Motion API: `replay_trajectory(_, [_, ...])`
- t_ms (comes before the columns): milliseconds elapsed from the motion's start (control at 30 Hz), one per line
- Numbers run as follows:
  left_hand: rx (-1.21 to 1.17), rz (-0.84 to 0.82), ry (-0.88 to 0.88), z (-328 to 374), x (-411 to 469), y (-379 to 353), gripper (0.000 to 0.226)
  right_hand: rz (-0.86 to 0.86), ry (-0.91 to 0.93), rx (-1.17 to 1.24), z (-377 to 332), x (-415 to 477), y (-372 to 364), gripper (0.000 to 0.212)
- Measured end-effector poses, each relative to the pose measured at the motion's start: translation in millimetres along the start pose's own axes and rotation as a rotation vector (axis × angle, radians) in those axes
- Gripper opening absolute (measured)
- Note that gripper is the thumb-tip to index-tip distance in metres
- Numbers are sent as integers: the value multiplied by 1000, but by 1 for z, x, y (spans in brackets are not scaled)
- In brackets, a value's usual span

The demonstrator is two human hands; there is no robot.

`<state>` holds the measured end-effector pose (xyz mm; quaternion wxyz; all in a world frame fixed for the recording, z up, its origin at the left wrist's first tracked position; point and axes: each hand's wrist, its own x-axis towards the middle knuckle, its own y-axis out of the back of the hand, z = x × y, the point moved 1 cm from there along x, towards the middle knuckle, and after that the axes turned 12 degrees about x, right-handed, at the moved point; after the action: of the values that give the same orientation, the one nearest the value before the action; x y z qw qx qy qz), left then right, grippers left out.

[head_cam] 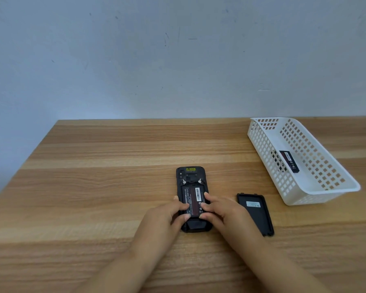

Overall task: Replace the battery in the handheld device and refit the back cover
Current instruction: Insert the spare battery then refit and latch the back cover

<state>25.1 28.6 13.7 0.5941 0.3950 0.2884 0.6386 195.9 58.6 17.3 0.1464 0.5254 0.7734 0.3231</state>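
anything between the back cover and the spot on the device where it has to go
Yes. Both hands sit on the open back of the device: the left hand and right hand have fingers on the battery in its bay. The cover lies on the table to the device's right, with bare wood between.

**Bystanders in our view: tabletop, wall, basket**

We see a wooden tabletop w/ pale and darker grain bands running left to right; it fills the lower half of our view. Behind it we have a plain pale wall, bluish-grey, w/ a few small dark scuffs and marks. At the far right of the tabletop we find a white plastic basket, long, rectangular, lattice-sided, set at an angle to the tabletop's edge, w/ its near end toward the right.
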Motion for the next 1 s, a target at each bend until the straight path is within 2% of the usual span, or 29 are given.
replay_trajectory(100, [25, -46, -46, 0, -1, 1, 27, -56, -3, -53, -2, -2, 4, 45])
replay_trajectory(200, [91, -156, -91, 0, -2, 5, 45, -120, -6, -131, -1, -10, 7, 89])
replay_trajectory(233, [111, -176, -103, 1, -1, 8, 46, -127, -23, -155, 1, -11, 8, 96])
replay_trajectory(333, [209, -232, -131, 8, -2, 16, 46, -172, 26, -320, -6, -12, 14, 86])
replay_trajectory(400, [373, -274, -143, 9, -4, 17, 57, -217, 13, -471, -12, -10, 16, 81])
replay_trajectory(500, [614, -312, -216, 11, -8, 17, 109, -226, 51, -574, -25, -15, 14, 87])
replay_trajectory(567, [696, -336, -242, 10, -9, 19, 125, -175, 46, -474, -27, -16, 20, 76])
replay_trajectory(633, [717, -371, -241, 10, -10, 23, 124, -49, -196, -314, -15, -20, 38, 59])
replay_trajectory(700, [705, -398, -235, 10, -11, 25, 123, 191, -397, -264, 3, -25, 59, 48])
replay_trajectory(733, [684, -411, -221, 10, -12, 25, 123, 232, -495, -270, 12, -28, 66, 39])
replay_trajectory(767, [660, -427, -208, 10, -13, 25, 122, 234, -581, -273, 17, -30, 71, 30])
replay_trajectory(800, [637, -438, -196, 10, -14, 24, 121, 205, -645, -270, 24, -32, 73, 30])
replay_trajectory(867, [593, -446, -179, 11, -17, 22, 118, 150, -743, -272, 35, -33, 75, 42])
replay_trajectory(1000, [611, -429, -188, 12, -22, 19, 113, 116, -833, -221, 41, -32, 77, 49])
